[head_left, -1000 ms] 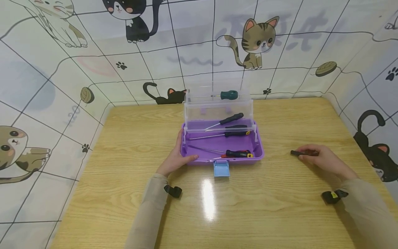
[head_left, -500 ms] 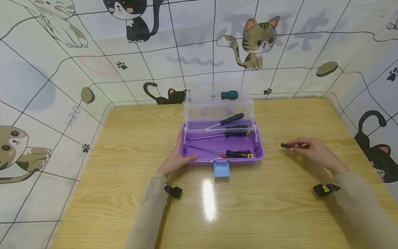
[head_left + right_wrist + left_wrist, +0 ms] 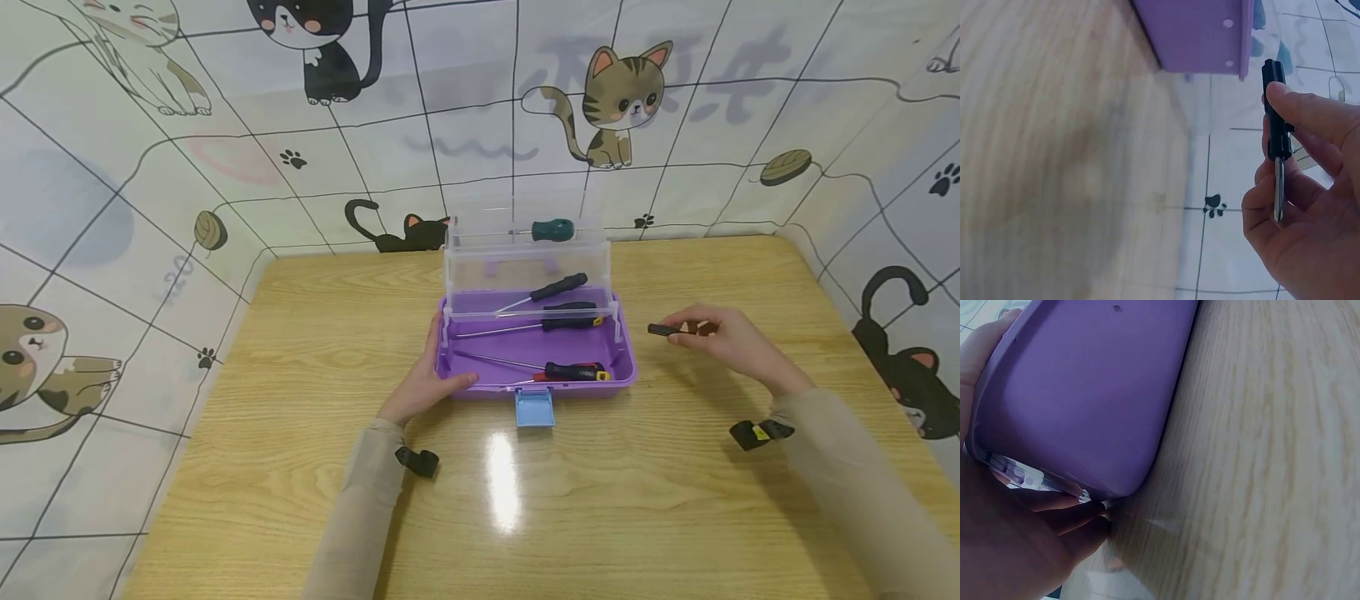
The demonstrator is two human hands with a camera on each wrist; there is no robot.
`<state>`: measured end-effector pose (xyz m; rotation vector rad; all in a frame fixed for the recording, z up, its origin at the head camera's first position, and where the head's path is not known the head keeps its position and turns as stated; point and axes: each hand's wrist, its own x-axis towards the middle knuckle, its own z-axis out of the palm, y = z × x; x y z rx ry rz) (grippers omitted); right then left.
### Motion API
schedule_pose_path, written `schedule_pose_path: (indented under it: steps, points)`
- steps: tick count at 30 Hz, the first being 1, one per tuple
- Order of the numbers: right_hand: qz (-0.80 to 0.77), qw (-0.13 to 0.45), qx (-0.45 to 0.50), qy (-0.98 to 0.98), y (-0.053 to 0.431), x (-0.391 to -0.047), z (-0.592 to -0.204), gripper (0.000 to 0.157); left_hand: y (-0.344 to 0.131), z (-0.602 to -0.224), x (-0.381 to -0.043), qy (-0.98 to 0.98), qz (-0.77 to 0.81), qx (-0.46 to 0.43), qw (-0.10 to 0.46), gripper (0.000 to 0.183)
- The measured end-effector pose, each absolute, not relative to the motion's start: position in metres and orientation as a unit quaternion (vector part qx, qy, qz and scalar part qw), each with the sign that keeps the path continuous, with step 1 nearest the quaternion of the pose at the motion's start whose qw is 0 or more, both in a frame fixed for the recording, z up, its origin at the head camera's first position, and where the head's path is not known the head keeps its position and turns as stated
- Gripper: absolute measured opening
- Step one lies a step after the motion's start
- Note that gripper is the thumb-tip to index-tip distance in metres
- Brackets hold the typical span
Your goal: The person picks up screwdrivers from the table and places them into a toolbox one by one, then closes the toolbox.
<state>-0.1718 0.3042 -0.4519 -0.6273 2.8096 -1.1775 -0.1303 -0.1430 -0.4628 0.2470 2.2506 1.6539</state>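
A purple toolbox (image 3: 510, 342) stands with its clear lid (image 3: 472, 271) raised. My left hand (image 3: 422, 389) grips its front left corner, thumb over the front rim and fingers along the side; in the left wrist view the fingers (image 3: 1079, 528) curl round the purple wall. To the right of the box, my right hand (image 3: 731, 343) pinches a small screwdriver (image 3: 1277, 140) above the table. Its black handle points toward the box, and its short metal shaft points back at the palm. Black-handled screwdrivers (image 3: 576, 372) lie inside the box.
A dark green-handled screwdriver (image 3: 553, 229) lies in the clear upper part at the back. Another black screwdriver (image 3: 558, 286) shows through the clear plastic. The blue latch (image 3: 534, 408) hangs down in front. Behind the wooden table (image 3: 300, 350) is a cat-patterned wall covering (image 3: 465, 125).
My right hand has carried the small screwdriver leftward and away from me, from the right of the table to near the box's right side. The left hand and toolbox stay in place.
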Motion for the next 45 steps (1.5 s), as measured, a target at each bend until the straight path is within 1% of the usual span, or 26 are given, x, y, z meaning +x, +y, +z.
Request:
schedule_pose_path:
  steps: [10, 16, 22, 27, 29, 36, 45]
  points:
    - [-0.374, 0.011, -0.245, 0.894, 0.271, -0.187, -0.427, 0.018, -0.143, -0.461, -0.129, 0.79, 0.583, 0.087, 0.168, 0.112]
    - [-0.372, 0.022, -0.265, 0.89, 0.252, -0.195, -0.417, 0.019, -0.142, -0.46, -0.129, 0.791, 0.581, 0.087, 0.169, 0.112]
    - [-0.358, 0.021, -0.303, 0.883, 0.238, -0.201, -0.41, 0.02, -0.141, -0.458, -0.129, 0.794, 0.576, 0.09, 0.171, 0.111]
    - [-0.351, 0.033, -0.32, 0.879, 0.227, -0.208, -0.405, 0.021, -0.141, -0.457, -0.129, 0.798, 0.571, 0.086, 0.171, 0.111]
    - [-0.348, 0.043, -0.322, 0.879, 0.223, -0.211, -0.403, 0.022, -0.142, -0.46, -0.129, 0.797, 0.573, 0.087, 0.169, 0.111]
    - [-0.356, 0.07, -0.322, 0.874, 0.208, -0.219, -0.398, 0.022, -0.148, -0.493, -0.139, 0.798, 0.578, 0.087, 0.15, 0.115]
    - [-0.37, 0.083, -0.339, 0.861, 0.184, -0.235, -0.398, 0.024, -0.149, -0.498, -0.141, 0.793, 0.586, 0.093, 0.137, 0.118]
